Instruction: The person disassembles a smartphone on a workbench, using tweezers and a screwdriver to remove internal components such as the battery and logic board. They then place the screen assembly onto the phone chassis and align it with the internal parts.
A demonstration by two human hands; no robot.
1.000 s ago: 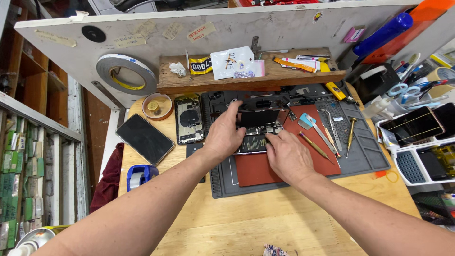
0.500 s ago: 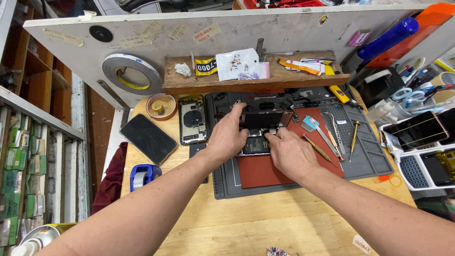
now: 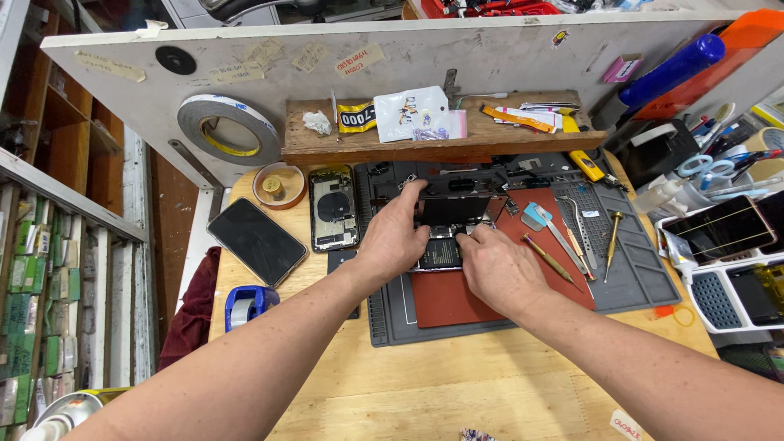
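Opened phone pinched by left hand, right hand; screwdrivers beside.

Bare wooden tabletop near; wooden shelf blocks beyond the opened phone.

both arms reach forward, left hand and right hand fingers curled down.
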